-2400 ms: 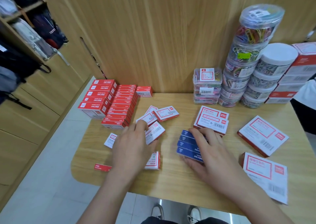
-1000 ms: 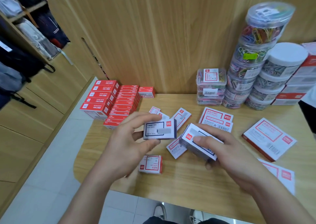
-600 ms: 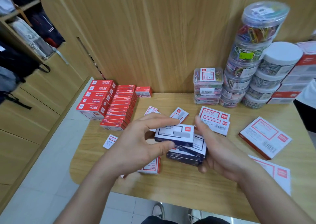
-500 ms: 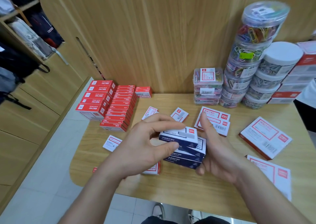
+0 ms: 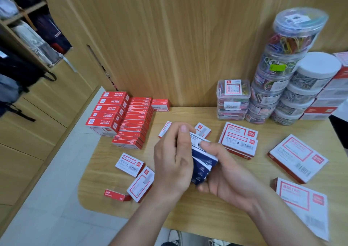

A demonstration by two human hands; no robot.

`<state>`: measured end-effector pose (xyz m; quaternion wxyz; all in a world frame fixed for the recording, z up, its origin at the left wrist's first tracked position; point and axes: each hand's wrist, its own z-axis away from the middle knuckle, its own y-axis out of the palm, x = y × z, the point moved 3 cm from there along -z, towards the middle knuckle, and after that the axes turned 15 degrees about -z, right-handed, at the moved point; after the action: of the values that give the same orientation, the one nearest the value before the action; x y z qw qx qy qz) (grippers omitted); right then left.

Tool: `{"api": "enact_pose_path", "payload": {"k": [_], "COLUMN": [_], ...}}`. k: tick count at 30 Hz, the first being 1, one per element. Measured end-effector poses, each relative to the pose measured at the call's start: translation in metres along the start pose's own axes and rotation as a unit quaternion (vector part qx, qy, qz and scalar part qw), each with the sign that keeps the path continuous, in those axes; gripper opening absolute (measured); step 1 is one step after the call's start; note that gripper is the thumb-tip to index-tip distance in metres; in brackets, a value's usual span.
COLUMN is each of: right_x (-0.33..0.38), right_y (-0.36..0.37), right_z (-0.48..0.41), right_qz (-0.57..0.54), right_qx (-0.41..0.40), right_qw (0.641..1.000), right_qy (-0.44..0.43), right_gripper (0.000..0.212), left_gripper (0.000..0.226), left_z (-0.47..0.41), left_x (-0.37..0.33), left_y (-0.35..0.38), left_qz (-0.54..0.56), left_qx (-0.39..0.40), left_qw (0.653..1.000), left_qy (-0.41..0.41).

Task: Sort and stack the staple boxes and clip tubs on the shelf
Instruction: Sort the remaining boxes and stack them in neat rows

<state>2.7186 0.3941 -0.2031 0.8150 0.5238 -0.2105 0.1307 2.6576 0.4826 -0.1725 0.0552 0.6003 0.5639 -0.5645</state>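
Stack of blue staple boxes [image 5: 202,163] held tilted, just above the middle of the table [image 5: 203,213]. Left hand [image 5: 173,163] wraps its left side, right hand [image 5: 226,172] cups it from below with the thumb pressed on the top box; fingers of both clamped on the stack. Red staple boxes [image 5: 120,114] stacked in rows at the far left corner. Clip tubs [image 5: 278,80] piled far right against the wooden wall. Small loose boxes [image 5: 130,164] lie flat near the left hand, large flat boxes [image 5: 297,157] to the right.

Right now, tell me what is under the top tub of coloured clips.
More clear clip tubs, stacked down to the table; the next one bears a green sticker. The white-lidded tubs beside them hide part of the lower ones.
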Motion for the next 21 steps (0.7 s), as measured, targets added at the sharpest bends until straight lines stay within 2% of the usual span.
{"api": "enact_pose_path", "payload": {"k": [3, 5, 8, 10, 12, 15, 19, 21], "right_x": [-0.001, 0.002, 0.011, 0.016, 0.016, 0.007, -0.004, 0.005], "right_y": [0.002, 0.004, 0.005, 0.011, 0.018, 0.022, 0.028, 0.028], "right_z": [-0.002, -0.002, -0.006, -0.009, -0.013, -0.022, -0.035, -0.038], "right_qz": [-0.043, -0.03, 0.005, 0.02, 0.025, -0.006, -0.031, 0.025], "right_qx": [0.044, 0.074, 0.098, 0.117, 0.124, 0.092, 0.081, 0.047], "right_qw": [0.998, 0.997, 0.995, 0.993, 0.992, 0.995, 0.996, 0.998], "right_qy": [0.007, 0.009, 0.011, 0.017, 0.018, 0.02, 0.009, -0.029], "right_gripper": [0.04, 0.049, 0.057, 0.057, 0.049, 0.035, 0.04, 0.041], "left_gripper": [0.038, 0.037, 0.035, 0.04, 0.053, 0.071, 0.057, 0.058], "left_z": [-0.004, -0.006, -0.014, -0.023, -0.03, -0.036, -0.042, -0.053], "left_x": [0.001, 0.0, -0.002, 0.001, 0.007, 0.017, 0.029, 0.034], "left_y": [-0.003, -0.007, -0.013, -0.016, -0.018, -0.019, -0.019, -0.019], "left_qz": [-0.021, -0.01, 0.024, 0.042, 0.033, 0.005, 0.031, 0.096], "left_qx": [-0.046, -0.06, -0.033, 0.02, 0.057, 0.049, 0.054, 0.07], "left_qw": [0.997, 0.994, 0.992, 0.993, 0.993, 0.994, 0.997, 0.993], "left_qy": [0.062, 0.089, 0.117, 0.109, 0.098, 0.097, 0.05, -0.009]}}
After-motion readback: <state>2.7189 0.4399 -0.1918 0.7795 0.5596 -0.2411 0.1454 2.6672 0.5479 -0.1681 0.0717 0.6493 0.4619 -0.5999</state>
